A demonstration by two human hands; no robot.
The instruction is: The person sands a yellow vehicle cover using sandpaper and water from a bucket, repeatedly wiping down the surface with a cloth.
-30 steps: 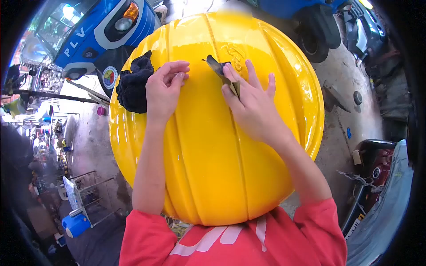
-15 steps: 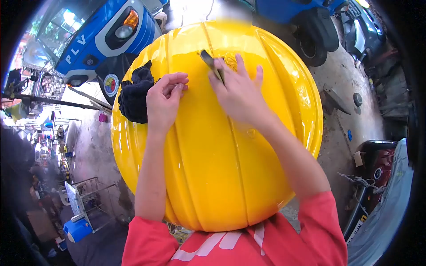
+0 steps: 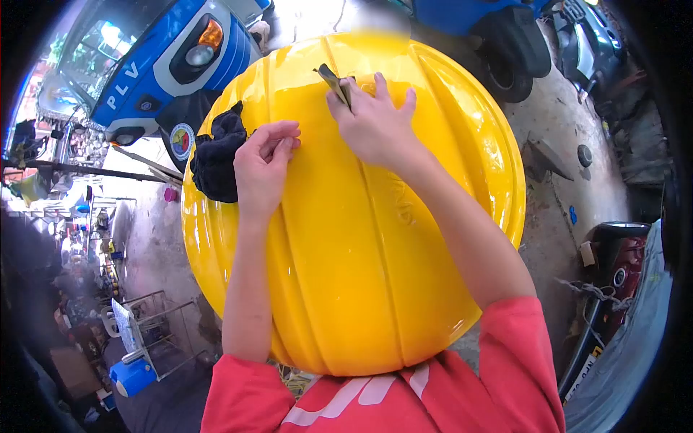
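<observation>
Seen from the room, the right hand (image 3: 377,128) had shifted toward the top of the frame, uncovering raised markings (image 3: 401,203) beside its forearm. Its thumb and nearest fingers closed on a thin, dark olive strip (image 3: 338,88), the outer fingers spread; the strip lay upper centre, over the glossy yellow ribbed shell (image 3: 332,260). The left hand (image 3: 261,169) was loosely curled beside a crumpled black cloth (image 3: 216,160), upper left; any hold could not be determined.
</observation>
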